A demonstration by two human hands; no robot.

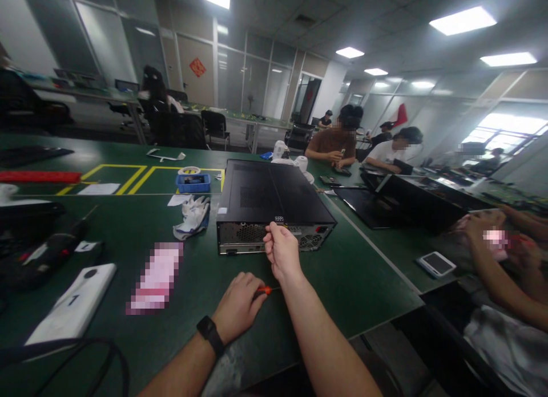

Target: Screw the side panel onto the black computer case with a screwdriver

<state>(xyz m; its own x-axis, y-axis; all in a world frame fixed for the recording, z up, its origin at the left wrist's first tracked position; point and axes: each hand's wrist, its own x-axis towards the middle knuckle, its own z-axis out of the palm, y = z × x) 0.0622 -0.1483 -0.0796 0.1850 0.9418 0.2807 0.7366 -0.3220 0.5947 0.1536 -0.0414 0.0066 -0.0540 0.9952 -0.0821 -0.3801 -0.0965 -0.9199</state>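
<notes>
A black desktop computer case [274, 191] lies on its side on the green table, its back panel with ports and a fan grille facing me. My right hand [282, 250] is at the middle of that panel's upper edge, fingers pinched together; what they hold, if anything, is too small to make out. Low on the table in front of the case, my left hand [240, 300] is closed around a screwdriver [267, 290]. Its orange and black handle sticks out of the fingers, and the thin shaft points right, toward my right forearm.
Left of the case lie white work gloves [192, 217], a blue bin [193, 182] and a pink packet [157, 277]. A white box marked 1 [72, 303] and a power tool [51, 251] lie further left. At right, a co-worker's hands [492, 231] work near another open case [428, 200].
</notes>
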